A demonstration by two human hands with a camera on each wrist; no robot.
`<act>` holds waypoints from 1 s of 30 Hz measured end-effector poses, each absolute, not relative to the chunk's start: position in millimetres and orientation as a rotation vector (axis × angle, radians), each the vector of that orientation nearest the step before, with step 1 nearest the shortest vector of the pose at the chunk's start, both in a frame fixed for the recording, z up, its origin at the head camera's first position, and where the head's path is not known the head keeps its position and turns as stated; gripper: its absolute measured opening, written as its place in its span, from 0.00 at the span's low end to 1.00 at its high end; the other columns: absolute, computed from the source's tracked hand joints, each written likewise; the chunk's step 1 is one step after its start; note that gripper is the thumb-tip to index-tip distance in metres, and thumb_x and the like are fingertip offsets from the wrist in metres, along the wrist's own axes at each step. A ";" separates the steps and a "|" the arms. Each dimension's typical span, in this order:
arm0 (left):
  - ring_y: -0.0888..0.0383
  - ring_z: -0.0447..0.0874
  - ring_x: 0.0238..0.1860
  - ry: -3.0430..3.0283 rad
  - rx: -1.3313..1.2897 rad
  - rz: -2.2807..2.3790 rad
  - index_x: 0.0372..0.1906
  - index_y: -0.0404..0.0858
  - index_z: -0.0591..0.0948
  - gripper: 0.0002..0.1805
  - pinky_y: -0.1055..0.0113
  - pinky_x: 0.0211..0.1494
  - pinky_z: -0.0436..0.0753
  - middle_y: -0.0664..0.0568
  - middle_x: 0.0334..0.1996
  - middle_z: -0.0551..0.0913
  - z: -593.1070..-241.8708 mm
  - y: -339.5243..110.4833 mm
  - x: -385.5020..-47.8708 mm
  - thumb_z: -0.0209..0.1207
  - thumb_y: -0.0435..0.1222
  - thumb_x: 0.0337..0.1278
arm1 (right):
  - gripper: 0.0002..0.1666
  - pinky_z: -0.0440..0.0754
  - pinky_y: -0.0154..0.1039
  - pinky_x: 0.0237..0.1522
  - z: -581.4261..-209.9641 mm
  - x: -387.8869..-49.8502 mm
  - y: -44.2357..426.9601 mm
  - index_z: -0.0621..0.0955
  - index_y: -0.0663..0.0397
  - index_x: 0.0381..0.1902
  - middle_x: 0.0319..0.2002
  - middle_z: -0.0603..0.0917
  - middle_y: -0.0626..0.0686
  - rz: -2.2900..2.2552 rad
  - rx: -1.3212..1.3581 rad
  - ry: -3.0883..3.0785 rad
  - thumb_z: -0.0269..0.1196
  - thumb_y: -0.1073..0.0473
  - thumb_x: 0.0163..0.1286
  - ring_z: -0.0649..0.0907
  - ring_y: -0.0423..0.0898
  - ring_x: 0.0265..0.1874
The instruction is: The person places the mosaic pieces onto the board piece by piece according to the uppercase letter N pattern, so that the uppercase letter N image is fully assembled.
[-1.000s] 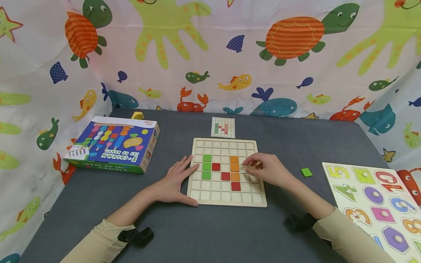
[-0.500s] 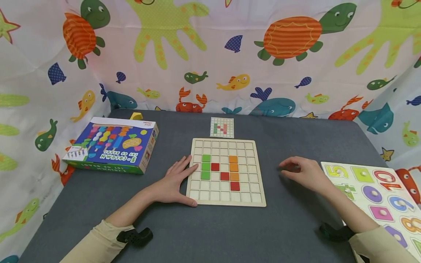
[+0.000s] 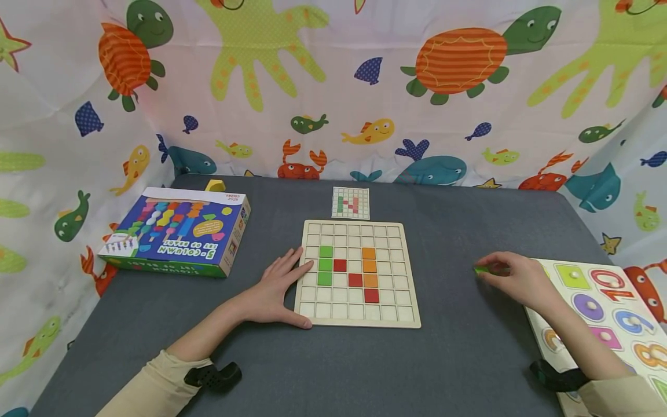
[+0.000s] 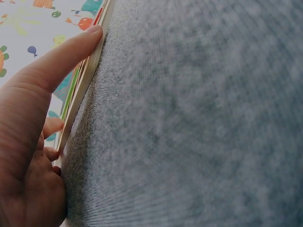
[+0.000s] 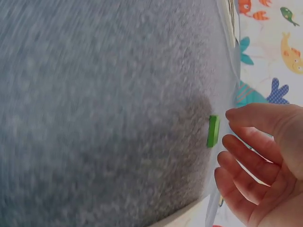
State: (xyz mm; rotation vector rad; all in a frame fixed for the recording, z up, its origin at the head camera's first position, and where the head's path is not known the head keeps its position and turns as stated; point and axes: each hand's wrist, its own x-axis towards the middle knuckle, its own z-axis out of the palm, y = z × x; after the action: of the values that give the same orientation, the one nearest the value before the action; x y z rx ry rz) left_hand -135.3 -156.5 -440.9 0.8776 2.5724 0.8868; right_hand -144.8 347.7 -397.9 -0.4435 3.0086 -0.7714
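A wooden grid board (image 3: 393,315) lies mid-table, with green tiles (image 3: 325,264), red tiles (image 3: 355,280) and orange tiles (image 3: 369,266) in some of its squares. My left hand (image 3: 271,292) rests spread against the board's left side, its thumb at the near left corner; the left wrist view shows that thumb (image 4: 71,52) on the board's edge. Right of the board, my right hand (image 3: 518,279) hovers over a loose green tile (image 3: 482,269). In the right wrist view the tile (image 5: 213,131) lies on the tabletop, just apart from the loosely bent fingers.
Behind the board lies a small pattern card (image 3: 351,202). A blue bead-set box (image 3: 177,231) stands at the left, a yellow piece (image 3: 215,185) behind it. A number-and-shape puzzle board (image 3: 578,301) lies at the right, partly under my right forearm.
My right hand has moved right, from the board's right side to the loose green tile. The left hand keeps its place, and the tiles on the board look the same.
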 end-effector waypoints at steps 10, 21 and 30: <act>0.46 0.28 0.77 2.574 0.881 0.883 0.78 0.44 0.52 0.63 0.38 0.71 0.38 0.46 0.78 0.35 -441.6 -156.3 -135.4 0.70 0.63 0.39 | 0.16 0.75 0.37 0.31 -399.2 -146.4 351.8 0.84 0.58 0.45 0.35 0.85 0.53 -0.681 -0.374 3.011 0.71 0.55 0.62 0.79 0.49 0.34; 0.46 0.27 0.77 2.569 0.866 0.884 0.78 0.45 0.52 0.63 0.38 0.71 0.38 0.47 0.78 0.34 -440.8 -156.8 -134.9 0.70 0.64 0.39 | 0.15 0.76 0.35 0.32 -403.8 -146.6 343.0 0.83 0.59 0.43 0.35 0.85 0.54 -0.713 -0.375 3.041 0.72 0.60 0.58 0.82 0.50 0.34; 0.47 0.27 0.77 2.565 0.866 0.882 0.78 0.45 0.52 0.63 0.39 0.71 0.37 0.47 0.78 0.34 -439.7 -157.3 -134.7 0.70 0.63 0.40 | 0.15 0.77 0.33 0.33 -402.0 -149.2 325.3 0.83 0.60 0.44 0.37 0.85 0.55 -0.788 -0.358 2.996 0.71 0.62 0.59 0.84 0.51 0.36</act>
State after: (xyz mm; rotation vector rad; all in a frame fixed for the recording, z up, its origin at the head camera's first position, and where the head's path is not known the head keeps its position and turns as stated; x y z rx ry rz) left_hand -134.7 -157.3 -439.7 0.8661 2.5650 0.8825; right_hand -149.2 325.3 -402.0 -0.3580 2.9957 -0.7883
